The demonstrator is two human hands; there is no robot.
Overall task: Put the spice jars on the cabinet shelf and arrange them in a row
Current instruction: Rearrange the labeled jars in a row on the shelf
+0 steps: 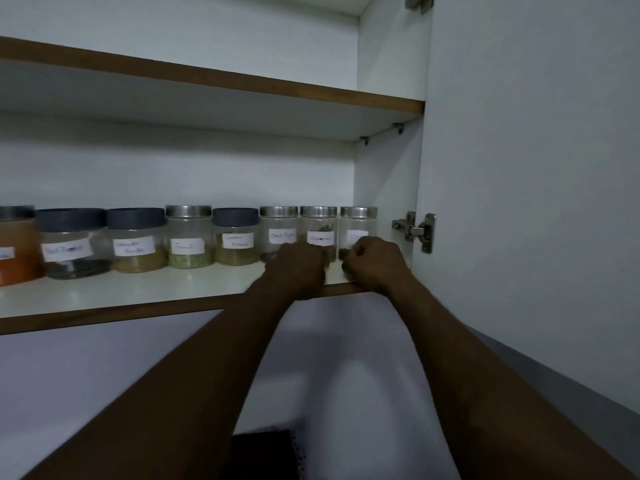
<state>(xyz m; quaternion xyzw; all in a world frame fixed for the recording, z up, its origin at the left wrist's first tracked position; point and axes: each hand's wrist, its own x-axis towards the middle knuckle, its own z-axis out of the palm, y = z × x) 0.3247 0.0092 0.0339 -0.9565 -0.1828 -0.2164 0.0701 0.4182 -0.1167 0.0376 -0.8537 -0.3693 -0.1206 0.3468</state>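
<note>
Several labelled spice jars stand in a row on the lower cabinet shelf (145, 299). From the left: an orange-filled jar (15, 247), three dark-lidded jars (71, 242) (136, 239) (235, 235), with a steel-lidded jar (188, 235) before the third. Three small steel-lidded jars (278, 226) (318, 225) (358, 223) end the row at the right wall. My left hand (301, 268) is curled low in front of the first two small jars. My right hand (375, 265) is curled in front of the last one, hiding its base. Neither hand wraps a jar.
The upper shelf (242, 81) overhangs the jars. The open cabinet door (536, 168) stands at the right, its hinge (415, 230) beside my right hand. Bare shelf surface lies in front of the left jars. A dark object (263, 452) lies below.
</note>
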